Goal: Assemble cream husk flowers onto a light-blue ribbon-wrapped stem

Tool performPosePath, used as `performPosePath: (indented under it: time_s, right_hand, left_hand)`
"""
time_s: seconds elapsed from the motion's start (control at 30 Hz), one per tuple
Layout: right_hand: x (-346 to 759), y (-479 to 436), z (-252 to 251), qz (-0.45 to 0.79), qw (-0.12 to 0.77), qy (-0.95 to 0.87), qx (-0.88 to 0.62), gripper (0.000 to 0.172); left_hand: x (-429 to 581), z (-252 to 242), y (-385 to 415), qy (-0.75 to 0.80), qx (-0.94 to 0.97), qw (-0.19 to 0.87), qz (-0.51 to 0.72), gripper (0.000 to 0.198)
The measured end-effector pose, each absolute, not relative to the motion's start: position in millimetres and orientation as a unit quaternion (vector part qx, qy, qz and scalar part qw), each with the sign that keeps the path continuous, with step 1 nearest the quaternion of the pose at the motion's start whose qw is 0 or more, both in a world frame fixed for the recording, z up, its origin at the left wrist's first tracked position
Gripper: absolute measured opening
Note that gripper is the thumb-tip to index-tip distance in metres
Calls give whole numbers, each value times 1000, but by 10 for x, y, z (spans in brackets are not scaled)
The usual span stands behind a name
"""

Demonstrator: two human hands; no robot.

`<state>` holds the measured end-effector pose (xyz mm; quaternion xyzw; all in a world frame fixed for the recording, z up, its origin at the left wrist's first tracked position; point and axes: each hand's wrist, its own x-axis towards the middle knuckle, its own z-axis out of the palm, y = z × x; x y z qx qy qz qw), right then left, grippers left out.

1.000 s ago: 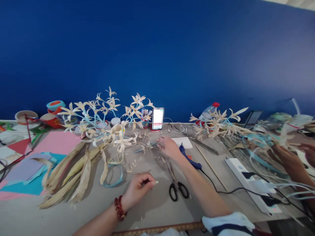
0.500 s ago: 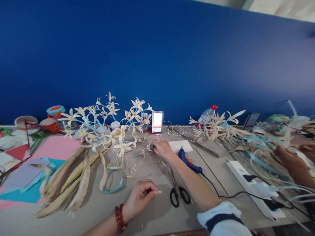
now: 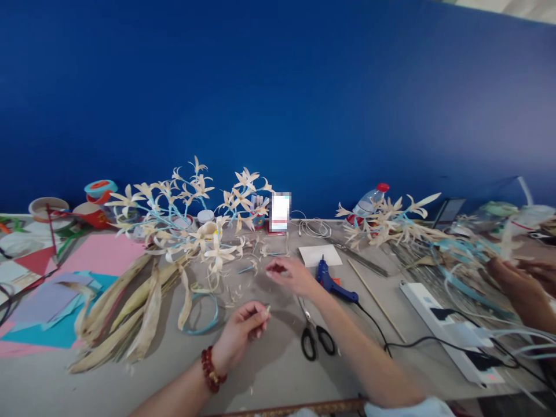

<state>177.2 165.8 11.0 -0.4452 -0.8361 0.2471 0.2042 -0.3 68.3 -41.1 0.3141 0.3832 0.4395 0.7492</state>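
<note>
My left hand (image 3: 247, 327), with a red bead bracelet on its wrist, pinches a small pale piece (image 3: 268, 309) between thumb and fingertips. Farther forward, my right hand (image 3: 295, 277) hovers above the table with fingers bent and apart; nothing shows between them. Black-handled scissors (image 3: 317, 339) lie below my right forearm. Beside that hand rests a blue glue gun (image 3: 332, 282), its nozzle over a white card (image 3: 310, 255). Pale husk flowers (image 3: 219, 252) on light-blue stems stand in front of my hands, and small scraps (image 3: 234, 295) are scattered near my left hand.
Dried husks (image 3: 134, 313) and coloured paper (image 3: 56, 313) cover the left side. A phone (image 3: 280, 213) stands at the wall. On the right are a thin stick (image 3: 376, 300), a white power strip (image 3: 449, 333) with cables, more flowers (image 3: 386, 217) and another person's hands (image 3: 516, 284).
My right hand has drawn back from the table's far part toward me, fingers parting. My left hand has risen slightly forward, still pinching the small piece. The view has shifted a little.
</note>
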Motion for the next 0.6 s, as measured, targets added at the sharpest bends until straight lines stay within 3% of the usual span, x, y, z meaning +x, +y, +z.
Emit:
performPosePath:
  time_s: [0.2,0.6]
  right_hand:
    - [1805,1141,4,473,282,-721,-421,13]
    - [1607,904,-128,699,369,-501,-351,24]
  left_hand:
    - [3,-371,664,331,228,805,437,14]
    - [-14,-386,681,257,191,849,420,12]
